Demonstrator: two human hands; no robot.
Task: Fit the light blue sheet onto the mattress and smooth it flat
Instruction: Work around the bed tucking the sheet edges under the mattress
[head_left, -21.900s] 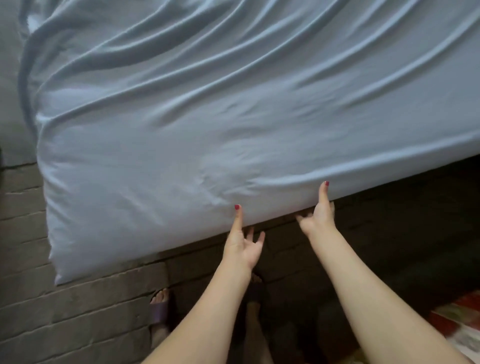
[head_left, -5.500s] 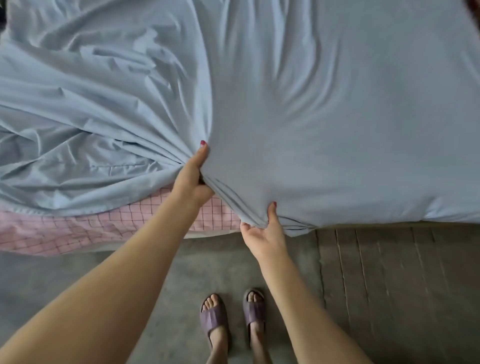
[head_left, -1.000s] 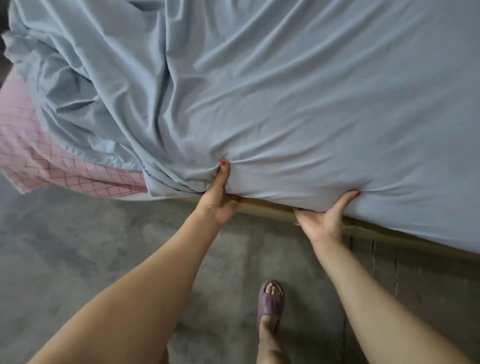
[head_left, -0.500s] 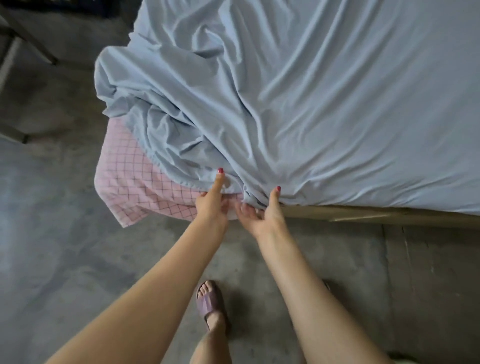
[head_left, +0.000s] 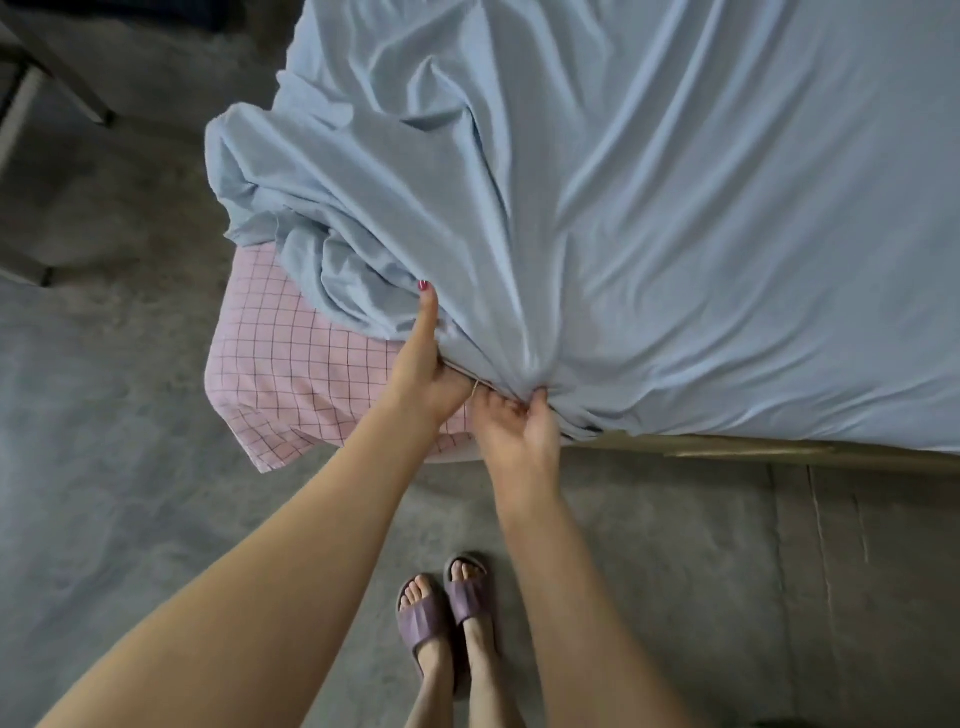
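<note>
The light blue sheet (head_left: 649, 218) covers most of the mattress and bunches in loose folds over the near left corner. That corner of the mattress (head_left: 280, 364) shows bare, in a pink checked cover. My left hand (head_left: 423, 371) grips the sheet's lower edge at the corner, thumb up along the cloth. Right beside it my right hand (head_left: 519, 426) pinches a gathered bunch of the same edge, and folds radiate from that spot.
A tan bed frame rail (head_left: 753, 449) runs under the sheet's edge to the right. Grey concrete floor (head_left: 114, 415) lies left and in front. My feet in purple slippers (head_left: 441, 608) stand close to the bed. Dark furniture legs (head_left: 57, 67) stand at the upper left.
Both hands now hold the sheet's edge close together, and more cloth has been drawn down toward the corner. My feet have come together in front of the bed.
</note>
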